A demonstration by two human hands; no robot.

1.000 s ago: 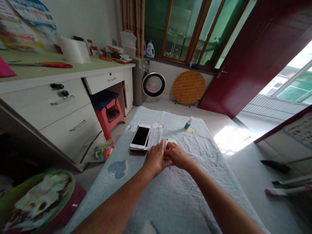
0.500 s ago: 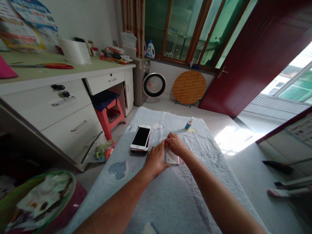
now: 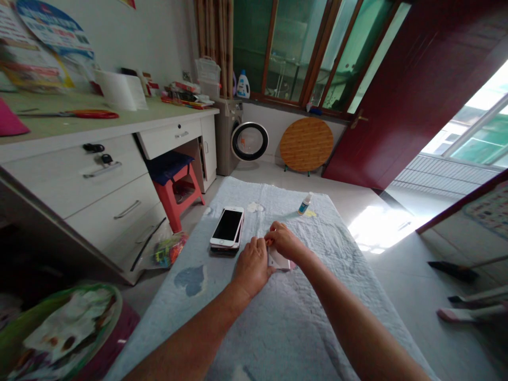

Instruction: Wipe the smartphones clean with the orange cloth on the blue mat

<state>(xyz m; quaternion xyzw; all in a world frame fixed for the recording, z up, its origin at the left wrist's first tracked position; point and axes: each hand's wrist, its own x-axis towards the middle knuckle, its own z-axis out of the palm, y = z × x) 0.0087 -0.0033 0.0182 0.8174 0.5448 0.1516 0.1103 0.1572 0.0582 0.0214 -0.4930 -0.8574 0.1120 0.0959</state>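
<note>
A flat white rectangular thing (image 3: pixel 280 261) lies on the light-blue cloth in front of me, mostly covered by my hands; its kind does not show. Along its left side my left hand (image 3: pixel 252 265) grips it, thumb at the near edge. My right hand (image 3: pixel 282 239) reaches over its far part, fingers pinched together close to the left fingertips; what they pinch is hidden. Left of my hands, a white phone (image 3: pixel 227 226) with a dark screen rests on top of another dark device. Farther back to the right stands a small spray bottle (image 3: pixel 305 204).
The blue cloth (image 3: pixel 190 328) covers the surface under my hands. To the left are a desk with drawers (image 3: pixel 107 185), a red stool (image 3: pixel 174 201) and a waste bin (image 3: pixel 127 323). A washing machine (image 3: pixel 226 137) with its door open and a round wooden tabletop (image 3: pixel 307 144) stand behind.
The camera view has shifted slightly. Both hands stay at the white thing, with the right fingers and wrist moved only a little.
</note>
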